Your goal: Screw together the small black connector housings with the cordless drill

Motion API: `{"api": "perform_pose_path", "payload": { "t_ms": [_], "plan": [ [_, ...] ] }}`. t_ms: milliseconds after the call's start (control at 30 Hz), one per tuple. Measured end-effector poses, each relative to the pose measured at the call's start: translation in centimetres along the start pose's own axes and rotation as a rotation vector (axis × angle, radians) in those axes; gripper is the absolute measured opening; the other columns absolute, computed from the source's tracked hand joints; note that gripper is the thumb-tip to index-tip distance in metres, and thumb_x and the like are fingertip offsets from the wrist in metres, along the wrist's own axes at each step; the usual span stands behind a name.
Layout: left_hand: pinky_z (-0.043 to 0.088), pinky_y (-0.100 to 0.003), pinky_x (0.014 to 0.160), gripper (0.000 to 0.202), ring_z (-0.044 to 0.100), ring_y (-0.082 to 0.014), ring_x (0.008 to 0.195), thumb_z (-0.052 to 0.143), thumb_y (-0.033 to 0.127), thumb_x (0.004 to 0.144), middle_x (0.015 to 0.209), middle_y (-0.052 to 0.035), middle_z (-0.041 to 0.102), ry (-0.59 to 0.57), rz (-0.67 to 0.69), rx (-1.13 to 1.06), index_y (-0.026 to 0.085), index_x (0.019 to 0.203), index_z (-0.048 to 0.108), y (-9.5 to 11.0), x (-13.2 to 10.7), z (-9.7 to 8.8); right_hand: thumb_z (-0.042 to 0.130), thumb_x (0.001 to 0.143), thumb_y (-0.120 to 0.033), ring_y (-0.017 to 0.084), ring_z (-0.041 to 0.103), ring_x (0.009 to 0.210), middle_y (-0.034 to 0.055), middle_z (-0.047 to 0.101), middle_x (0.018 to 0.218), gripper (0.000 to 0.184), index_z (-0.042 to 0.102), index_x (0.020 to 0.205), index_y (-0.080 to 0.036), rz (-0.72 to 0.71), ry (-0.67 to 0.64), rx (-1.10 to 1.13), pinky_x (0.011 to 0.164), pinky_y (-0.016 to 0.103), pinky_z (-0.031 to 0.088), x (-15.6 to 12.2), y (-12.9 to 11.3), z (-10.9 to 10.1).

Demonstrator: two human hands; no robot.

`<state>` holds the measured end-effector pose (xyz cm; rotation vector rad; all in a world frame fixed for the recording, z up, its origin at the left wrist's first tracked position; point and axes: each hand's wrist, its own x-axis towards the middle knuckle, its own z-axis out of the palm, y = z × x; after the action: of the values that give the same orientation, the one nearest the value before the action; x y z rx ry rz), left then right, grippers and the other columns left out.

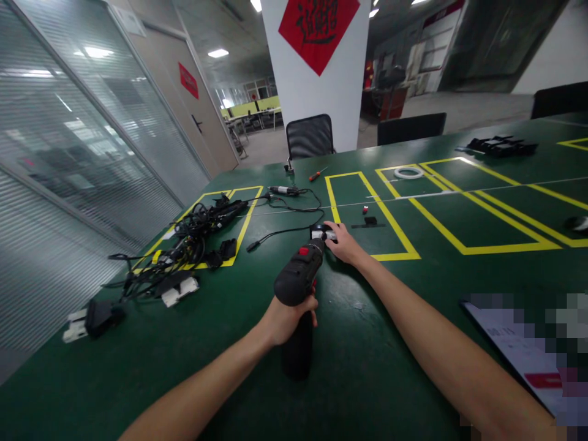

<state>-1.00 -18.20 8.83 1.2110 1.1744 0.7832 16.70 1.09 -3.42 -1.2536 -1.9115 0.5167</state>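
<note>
My left hand (290,317) is wrapped around the grip of a black cordless drill (298,272) with a red switch on top. The drill points away from me, its chuck end close to a small black-and-white part (316,231) on the green table (367,367). My right hand (342,242) is closed on that part from the right, fingers at its edge. A black cable (285,231) with a plug on its end runs left from beside the part. Whether the drill's tip touches the part is hidden behind the chuck.
Tangled black cables (197,229) and black-and-white parts (180,289) lie at left. Farther back are a corded tool (283,190), a screwdriver (318,174) and a white ring (408,173). Yellow tape (395,228) outlines boxes. A tablet-like panel (509,349) sits at right.
</note>
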Motion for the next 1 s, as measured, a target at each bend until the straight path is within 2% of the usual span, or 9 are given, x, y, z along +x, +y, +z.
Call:
{"api": "perform_pose_path", "payload": {
  "t_ms": [267,500,767,1000],
  "plan": [
    [0.044,-0.027,0.055,0.020,0.056,-0.0123,0.049,0.061,0.027,0.067,0.061,0.0028,0.055,0.001,-0.032,0.025,0.016,0.080,0.051,-0.08,-0.09,-0.09,0.054,0.084,-0.025,0.028,0.060,0.110,0.0138,0.050,0.124,0.056,0.048,0.139,-0.019,0.007,-0.001,-0.006,0.102,0.043,0.045,-0.10,-0.22,-0.11],
    [0.044,-0.028,0.055,0.024,0.057,-0.0118,0.049,0.061,0.026,0.067,0.068,0.0031,0.055,-0.003,-0.007,0.002,0.016,0.086,0.051,0.18,-0.14,-0.03,0.054,0.083,-0.024,0.028,0.059,0.111,0.0133,0.050,0.125,0.056,0.047,0.139,-0.021,0.007,-0.001,-0.007,0.102,0.044,0.045,-0.13,-0.41,-0.24],
    [0.045,-0.028,0.056,0.025,0.057,-0.0113,0.050,0.062,0.026,0.067,0.070,0.0030,0.054,0.001,-0.011,-0.014,0.015,0.087,0.051,-0.04,-0.10,-0.16,0.054,0.076,-0.015,0.029,0.059,0.111,0.0137,0.049,0.126,0.065,0.046,0.140,-0.021,0.013,-0.013,-0.019,0.103,0.046,0.045,-0.17,-0.44,-0.28],
    [0.044,-0.027,0.055,0.023,0.056,-0.0113,0.049,0.062,0.025,0.067,0.069,0.0029,0.055,0.004,-0.010,-0.002,0.016,0.085,0.052,0.37,-0.15,-0.08,0.050,0.082,-0.019,0.027,0.058,0.113,0.0120,0.051,0.127,0.060,0.046,0.141,-0.022,0.012,-0.012,-0.002,0.102,0.045,0.045,-0.04,-0.16,-0.35]
  ]
}}
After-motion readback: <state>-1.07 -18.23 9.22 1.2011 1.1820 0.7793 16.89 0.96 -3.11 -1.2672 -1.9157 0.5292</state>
